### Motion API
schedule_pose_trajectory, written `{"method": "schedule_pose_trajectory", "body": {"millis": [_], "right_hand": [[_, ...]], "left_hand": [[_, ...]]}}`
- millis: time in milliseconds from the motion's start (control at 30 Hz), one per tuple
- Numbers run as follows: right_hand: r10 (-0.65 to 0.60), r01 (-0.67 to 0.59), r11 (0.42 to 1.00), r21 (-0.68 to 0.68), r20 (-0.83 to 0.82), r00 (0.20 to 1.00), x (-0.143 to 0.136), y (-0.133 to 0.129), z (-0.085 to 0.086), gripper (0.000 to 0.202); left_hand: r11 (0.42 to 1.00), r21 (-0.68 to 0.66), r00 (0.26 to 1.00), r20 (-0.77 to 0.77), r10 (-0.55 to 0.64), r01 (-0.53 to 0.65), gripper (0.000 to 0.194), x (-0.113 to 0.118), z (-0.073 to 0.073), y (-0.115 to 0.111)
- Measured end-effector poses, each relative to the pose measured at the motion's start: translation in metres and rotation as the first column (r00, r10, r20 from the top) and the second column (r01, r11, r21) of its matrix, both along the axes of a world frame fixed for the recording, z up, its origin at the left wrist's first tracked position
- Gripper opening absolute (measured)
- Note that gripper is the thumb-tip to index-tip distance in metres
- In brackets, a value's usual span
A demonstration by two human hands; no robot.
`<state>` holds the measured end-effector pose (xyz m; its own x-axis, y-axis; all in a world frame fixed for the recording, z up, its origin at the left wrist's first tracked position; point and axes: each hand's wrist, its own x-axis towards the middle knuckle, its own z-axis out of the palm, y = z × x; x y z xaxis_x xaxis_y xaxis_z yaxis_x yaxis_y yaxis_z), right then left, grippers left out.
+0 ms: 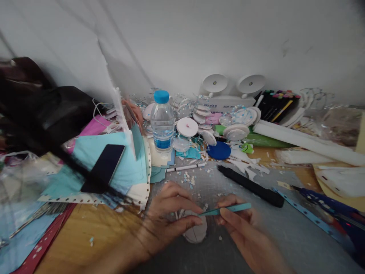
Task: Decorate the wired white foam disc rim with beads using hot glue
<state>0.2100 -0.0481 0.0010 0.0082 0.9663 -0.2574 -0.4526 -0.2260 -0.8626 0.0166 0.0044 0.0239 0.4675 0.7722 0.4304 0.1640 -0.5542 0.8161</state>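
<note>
My right hand (242, 220) grips a pair of slim teal tweezers (238, 207), which point left with their narrow tip. That tip reaches the thumb and forefinger of my left hand (168, 209), which are closed in a pinch; whatever tiny thing lies between them is too small to make out. Directly below the fingers a white round disc (196, 230) with thin lines on it rests on the grey mat (222, 251). Small white and blue paper bits (189, 179) lie scattered just beyond my hands.
Behind stand a water bottle (162, 125) and several decorated white discs (187, 126). On the left, a phone (105, 167) lies on light blue sheets (82, 148). To the right are a black pen-like tool (253, 186) and a dark blue glue gun (336, 209). Blurred dark strands cross the left foreground.
</note>
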Motion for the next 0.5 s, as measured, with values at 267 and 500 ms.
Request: {"method": "schedule_pose_trajectory", "body": {"millis": [267,500], "right_hand": [[0.019,-0.019,0.999,0.038,-0.011,1.0,-0.003,0.0005,-0.0006,0.009],[-0.068,0.068,0.998,0.005,-0.002,0.998,0.0048,0.0001,-0.0059,0.013]], "left_hand": [[0.998,0.051,0.999,0.027,0.045,-0.046,0.008,-0.0018,0.0008,-0.0009],[0.988,-0.143,0.993,0.096,0.067,-0.053,0.005,-0.0057,0.0013,-0.0015]]}}
